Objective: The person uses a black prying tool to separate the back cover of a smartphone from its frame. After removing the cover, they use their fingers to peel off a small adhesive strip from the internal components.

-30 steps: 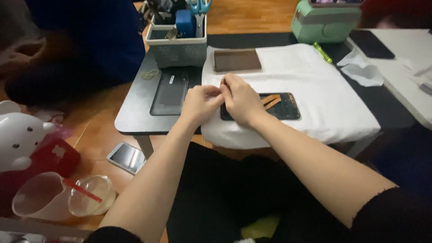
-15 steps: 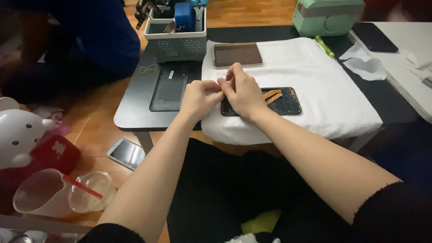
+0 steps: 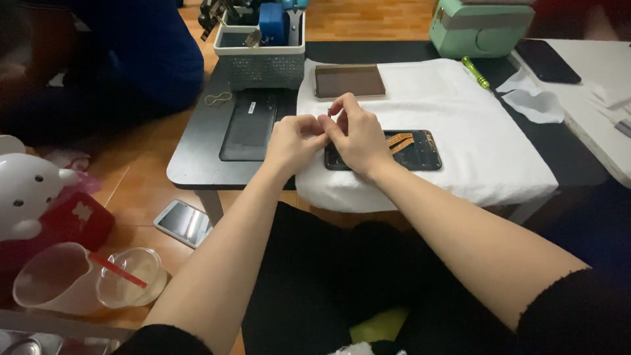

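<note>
Risk: something tiny may be pinched between the two hands; I cannot see it. It could slip and get lost in the white towel (image 3: pixel 460 125).
Left hand (image 3: pixel 292 141): fingers curled together, tips touching the right hand.
Right hand (image 3: pixel 358 135): fingertips pinched shut, wrist resting on the open phone (image 3: pixel 411 150).
Open phone: flat on the towel's near side, orange strips showing.
Nearby: black phone back (image 3: pixel 248 128) to the left, brown tray (image 3: pixel 348 80) farther off.

Left hand (image 3: pixel 292 141), right hand (image 3: pixel 358 135) together (fingers pinched).
</note>
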